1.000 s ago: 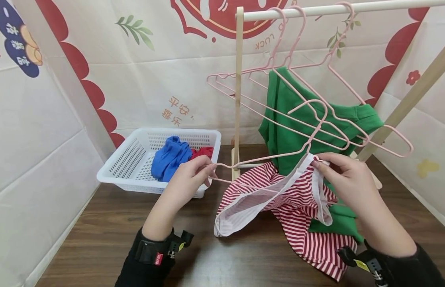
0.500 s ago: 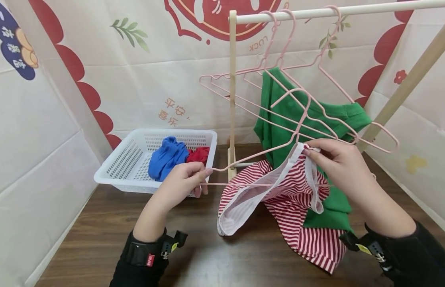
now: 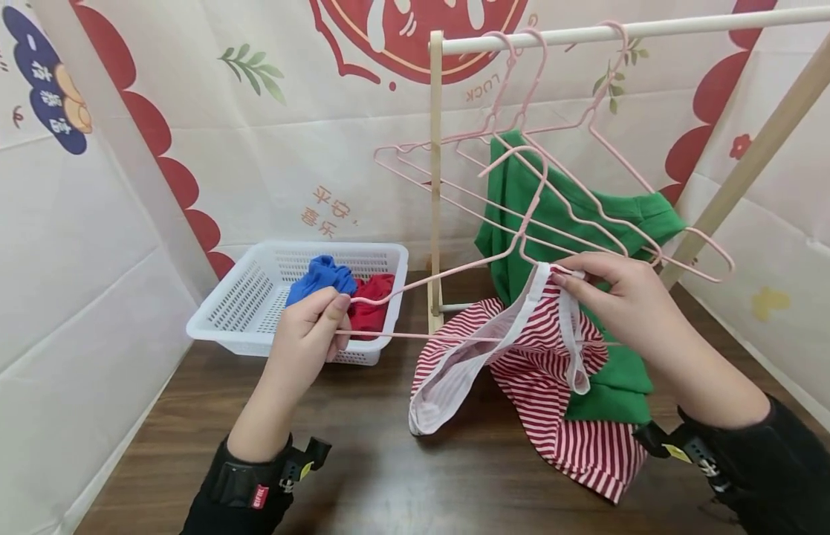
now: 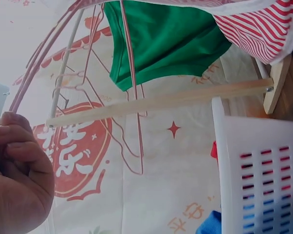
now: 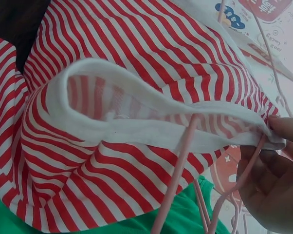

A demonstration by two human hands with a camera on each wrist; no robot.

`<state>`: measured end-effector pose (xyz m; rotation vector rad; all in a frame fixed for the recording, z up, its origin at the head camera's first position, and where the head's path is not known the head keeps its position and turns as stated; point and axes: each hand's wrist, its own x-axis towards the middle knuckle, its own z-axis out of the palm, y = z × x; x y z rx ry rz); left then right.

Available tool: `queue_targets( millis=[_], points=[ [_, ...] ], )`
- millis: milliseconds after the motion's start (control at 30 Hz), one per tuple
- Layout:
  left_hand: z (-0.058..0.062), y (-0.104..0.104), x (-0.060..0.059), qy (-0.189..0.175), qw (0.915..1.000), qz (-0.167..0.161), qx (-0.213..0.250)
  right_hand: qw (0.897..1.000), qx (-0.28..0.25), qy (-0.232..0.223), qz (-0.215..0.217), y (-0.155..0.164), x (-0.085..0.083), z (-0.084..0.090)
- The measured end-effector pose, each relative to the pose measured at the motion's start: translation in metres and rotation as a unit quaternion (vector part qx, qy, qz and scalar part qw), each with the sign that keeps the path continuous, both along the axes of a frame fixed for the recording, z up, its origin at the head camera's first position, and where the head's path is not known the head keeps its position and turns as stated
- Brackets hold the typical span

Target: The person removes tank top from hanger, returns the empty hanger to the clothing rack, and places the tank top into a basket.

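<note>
Both hands are raised: left hand point(image 3: 312, 327) pinches a thin pink wire hanger point(image 3: 448, 275); right hand point(image 3: 618, 301) pinches the red-and-white striped shirt's point(image 3: 522, 349) white collar.

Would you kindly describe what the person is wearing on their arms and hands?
Both hands are bare. Each arm has a black sleeve ending at a black wrist strap carrying a small black device; the left strap shows a red tag, the right device a yellow label.

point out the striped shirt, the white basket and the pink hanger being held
striped shirt point(image 3: 582, 446), head view, lower hem
white basket point(image 3: 244, 297), head view, left wall
pink hanger point(image 3: 448, 276), head view, sloping arm
</note>
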<state>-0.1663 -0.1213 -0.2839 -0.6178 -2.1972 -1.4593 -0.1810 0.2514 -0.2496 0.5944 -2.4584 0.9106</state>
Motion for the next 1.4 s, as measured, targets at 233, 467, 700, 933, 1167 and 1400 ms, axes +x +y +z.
queue_targets(
  millis=[233,467,700,933,1167,1400],
  points=[
    [-0.003,-0.017,0.006,0.014,0.999,0.006,0.043,1.0,0.02,0.008,0.007,0.007,0.001,-0.002],
    [-0.006,-0.039,0.011,0.004,0.9975,0.028,0.065,0.999,0.041,0.006,0.0,0.012,0.003,-0.007],
    [-0.009,-0.06,0.018,0.021,0.997,0.037,0.064,0.998,0.059,0.003,-0.007,0.022,0.003,-0.015],
    [-0.01,-0.076,0.022,0.039,0.9959,0.021,0.079,0.997,0.074,-0.014,-0.03,0.031,0.005,-0.022],
    [-0.01,-0.082,0.027,0.014,0.9949,0.079,0.061,0.996,0.061,-0.057,-0.03,0.04,-0.001,-0.031],
    [-0.008,-0.083,0.03,0.012,0.9949,0.083,0.055,0.986,0.038,-0.162,-0.025,0.049,-0.015,-0.048]
  ],
)
